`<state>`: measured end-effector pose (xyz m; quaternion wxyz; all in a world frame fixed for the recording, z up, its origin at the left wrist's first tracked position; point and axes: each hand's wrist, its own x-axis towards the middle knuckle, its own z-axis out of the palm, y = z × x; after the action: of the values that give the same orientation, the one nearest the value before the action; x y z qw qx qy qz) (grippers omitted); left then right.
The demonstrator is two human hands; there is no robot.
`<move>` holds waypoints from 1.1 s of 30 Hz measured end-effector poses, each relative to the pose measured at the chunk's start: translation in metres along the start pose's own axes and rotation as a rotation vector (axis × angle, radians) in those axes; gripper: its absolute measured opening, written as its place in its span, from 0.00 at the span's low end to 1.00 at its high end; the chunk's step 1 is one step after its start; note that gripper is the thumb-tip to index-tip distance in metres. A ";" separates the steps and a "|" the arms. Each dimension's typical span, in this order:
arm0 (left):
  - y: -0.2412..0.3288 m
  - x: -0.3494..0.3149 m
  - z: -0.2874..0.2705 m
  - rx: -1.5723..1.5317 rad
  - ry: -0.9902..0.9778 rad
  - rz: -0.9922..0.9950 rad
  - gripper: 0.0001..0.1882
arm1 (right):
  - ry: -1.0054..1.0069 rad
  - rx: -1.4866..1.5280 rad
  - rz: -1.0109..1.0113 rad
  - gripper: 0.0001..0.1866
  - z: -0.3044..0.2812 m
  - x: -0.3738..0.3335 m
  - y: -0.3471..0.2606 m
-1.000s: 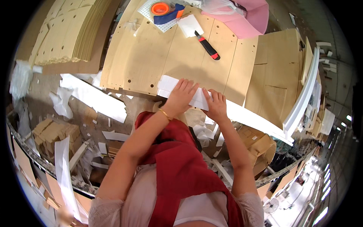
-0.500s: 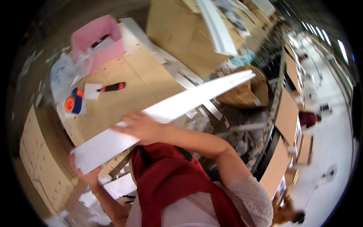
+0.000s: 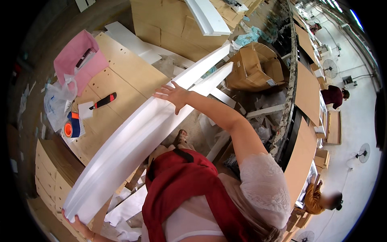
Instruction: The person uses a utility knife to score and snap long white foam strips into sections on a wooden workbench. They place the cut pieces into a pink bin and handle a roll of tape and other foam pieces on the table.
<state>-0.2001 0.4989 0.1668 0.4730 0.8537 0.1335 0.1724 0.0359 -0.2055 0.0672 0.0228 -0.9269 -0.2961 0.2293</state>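
A long white moulding point(image 3: 133, 133) with a lengthwise groove slants from the lower left up toward the upper middle, over the corner of the wooden worktop. At its lower end my left hand point(image 3: 80, 229) grips the edge, fingers curled round it and partly hidden. My right hand point(image 3: 174, 97) lies across the upper part, fingers spread and thumb apart, touching the white surface. On the worktop point(image 3: 125, 76), left of the moulding, are a red and black utility knife point(image 3: 104, 101), an orange and blue tape roll point(image 3: 71, 126) and a pink box point(image 3: 80, 64) with items inside.
A clear plastic bag point(image 3: 58, 103) rests by the pink box. Another white strip point(image 3: 207, 18) lies on cardboard at the far side. An open brown carton point(image 3: 256, 66) stands right of the moulding, beside a long rail point(image 3: 284, 109). Scraps litter the floor; two people work farther right.
The white moulding has been turned so that its grooved side shows, and its near end has moved down and left with my left hand. My right hand has shifted up along it, fingers spreading.
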 end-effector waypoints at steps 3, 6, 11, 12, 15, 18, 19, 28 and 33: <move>-0.031 0.000 -0.034 0.012 -0.003 0.079 0.38 | 0.056 -0.035 -0.012 0.73 0.005 0.005 0.002; -0.045 0.012 -0.048 0.126 0.047 0.074 0.39 | 0.194 0.039 -0.013 0.71 0.014 -0.005 -0.016; -0.022 0.027 -0.031 0.404 0.214 0.048 0.40 | 0.433 0.251 -0.093 0.63 0.055 -0.037 -0.112; -0.022 0.028 -0.019 0.423 0.227 0.056 0.40 | 0.427 0.209 -0.127 0.61 0.065 -0.035 -0.142; -0.032 0.030 0.028 0.442 0.262 0.057 0.39 | 0.901 0.147 -0.056 0.50 0.107 0.026 -0.178; -0.034 0.054 0.081 0.451 0.184 0.092 0.39 | 1.018 0.090 0.024 0.43 0.115 0.036 -0.168; -0.034 0.058 0.093 0.449 0.162 0.102 0.38 | 0.983 0.110 0.028 0.44 0.111 0.031 -0.166; -0.057 0.091 0.122 0.497 0.054 0.092 0.36 | 0.804 0.015 -0.271 0.53 0.008 0.027 -0.169; -0.085 0.102 0.117 0.506 0.022 0.054 0.35 | 0.536 0.047 -0.301 0.58 0.001 0.087 -0.185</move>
<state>-0.0641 0.4938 0.0542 0.2381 0.9461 0.1550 0.1554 -0.0018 -0.0046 0.0637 0.1553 -0.8994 -0.4081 -0.0223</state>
